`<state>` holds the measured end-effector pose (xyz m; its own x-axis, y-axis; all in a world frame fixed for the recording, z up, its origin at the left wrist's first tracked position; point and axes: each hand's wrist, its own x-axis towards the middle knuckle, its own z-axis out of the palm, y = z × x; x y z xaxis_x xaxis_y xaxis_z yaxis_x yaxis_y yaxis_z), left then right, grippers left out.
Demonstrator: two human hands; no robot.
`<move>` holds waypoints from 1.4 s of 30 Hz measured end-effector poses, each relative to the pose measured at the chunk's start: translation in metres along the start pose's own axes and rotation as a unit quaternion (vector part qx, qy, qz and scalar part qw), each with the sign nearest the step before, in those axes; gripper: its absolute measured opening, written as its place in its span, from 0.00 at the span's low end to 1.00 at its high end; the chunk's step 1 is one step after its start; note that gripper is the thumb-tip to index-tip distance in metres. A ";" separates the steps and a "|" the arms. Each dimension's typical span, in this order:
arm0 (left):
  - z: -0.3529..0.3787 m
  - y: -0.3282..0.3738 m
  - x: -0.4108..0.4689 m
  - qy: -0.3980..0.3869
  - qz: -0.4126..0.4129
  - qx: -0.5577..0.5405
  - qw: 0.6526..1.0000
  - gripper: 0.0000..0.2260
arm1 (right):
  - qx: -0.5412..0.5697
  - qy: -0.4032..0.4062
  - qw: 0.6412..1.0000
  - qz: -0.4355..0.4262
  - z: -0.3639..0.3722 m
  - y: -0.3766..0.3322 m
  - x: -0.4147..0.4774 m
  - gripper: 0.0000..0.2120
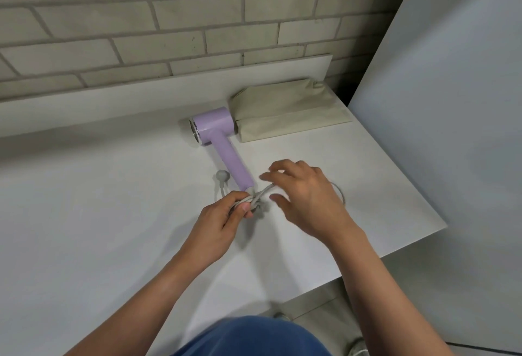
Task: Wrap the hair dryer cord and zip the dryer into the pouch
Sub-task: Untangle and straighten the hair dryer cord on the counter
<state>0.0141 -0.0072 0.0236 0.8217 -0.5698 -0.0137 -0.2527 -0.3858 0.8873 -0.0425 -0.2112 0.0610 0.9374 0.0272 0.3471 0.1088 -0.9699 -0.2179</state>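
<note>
I see cord (261, 192) half-bundled: left hand (221, 215) gripping coils, right hand (309, 198) fingers spread, holding nothing; plug (222, 176) loose on tabletop (113, 200); dryer (217, 129) outside pouch (288, 109); bagging, zipping left.

— Where is the hair dryer (219, 135)?
— It lies flat on the white bench (113, 214). It is lilac, its barrel end faces 9 o'clock and its handle runs toward 5 o'clock.
— And the cord (255, 198)?
— It is grey and bunched in several strands at the handle's base, where the left hand (223, 220) pinches it. One loop shows at 3 o'clock, beyond the right hand (305, 194). The round plug (221, 176) lies near the handle, at its 9 o'clock.
— The pouch (288, 112)?
— It is beige fabric, lying flat just beside the barrel at 3 o'clock.
</note>
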 end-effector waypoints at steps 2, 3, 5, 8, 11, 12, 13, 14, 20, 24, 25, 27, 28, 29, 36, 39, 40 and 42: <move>0.001 0.001 0.000 0.006 -0.004 -0.010 1.000 0.09 | -0.007 -0.018 0.999 -0.036 0.007 -0.005 -0.001 0.15; 0.002 0.002 0.000 0.006 -0.004 -0.016 1.000 0.09 | -0.005 -0.014 0.999 -0.049 0.010 -0.007 -0.002 0.12; 0.001 0.004 -0.001 0.006 -0.011 -0.041 0.999 0.09 | 0.010 0.009 0.998 -0.060 0.013 -0.009 0.000 0.08; -0.002 0.008 -0.002 0.019 -0.017 -0.084 0.996 0.10 | 0.064 0.056 0.995 -0.048 0.008 -0.004 0.001 0.07; -0.006 0.011 -0.003 0.030 -0.013 -0.117 0.993 0.10 | 0.163 0.102 0.981 0.028 -0.006 -0.001 0.005 0.07; -0.007 0.012 -0.003 0.028 -0.012 -0.116 0.993 0.10 | 0.194 0.117 0.973 0.054 -0.010 0.000 0.007 0.07; -0.007 0.011 -0.003 0.025 -0.011 -0.110 0.994 0.09 | 0.218 0.130 0.964 0.074 -0.014 0.000 0.009 0.06; -0.007 0.010 -0.004 0.023 -0.011 -0.103 0.994 0.09 | 0.234 0.138 0.958 0.091 -0.016 0.000 0.010 0.06; -0.002 0.002 -0.005 0.049 -0.008 -0.072 0.996 0.09 | 0.173 0.087 0.973 0.126 0.000 0.008 0.004 0.08; -0.001 0.005 -0.005 0.042 -0.003 -0.068 0.997 0.09 | 0.042 0.054 0.997 0.020 0.004 -0.002 0.003 0.20; 0.000 0.006 -0.004 0.042 -0.001 -0.072 0.996 0.09 | 0.027 0.040 0.999 -0.007 0.005 -0.007 0.004 0.19; 0.001 0.006 -0.004 0.042 0.001 -0.079 0.996 0.09 | 0.016 0.027 0.999 -0.039 0.010 -0.014 0.005 0.12; 0.001 0.006 -0.004 0.043 -0.002 -0.082 0.996 0.09 | 0.018 0.025 0.999 -0.045 0.012 -0.017 0.006 0.09; 0.001 0.007 -0.004 0.044 -0.006 -0.087 0.995 0.09 | 0.024 0.023 0.998 -0.046 0.014 -0.018 0.006 0.08; -0.004 0.015 -0.009 0.086 -0.026 -0.124 0.988 0.10 | 0.200 0.059 0.978 0.011 0.001 -0.020 0.008 0.05; -0.006 0.018 -0.007 0.096 -0.022 -0.129 0.987 0.10 | 0.251 0.073 0.965 0.035 -0.008 -0.020 0.011 0.04; -0.006 0.019 -0.005 0.092 -0.022 -0.126 0.988 0.10 | 0.254 0.077 0.963 0.044 -0.008 -0.020 0.011 0.03; -0.007 0.018 -0.001 0.084 -0.023 -0.124 0.988 0.10 | 0.250 0.089 0.962 0.064 -0.003 -0.019 0.010 0.03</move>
<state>0.0118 -0.0086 0.0430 0.9081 -0.4186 0.0021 -0.0976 -0.2068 0.9735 -0.0356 -0.1934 0.0712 0.8873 -0.1704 0.4286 0.1825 -0.7237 -0.6655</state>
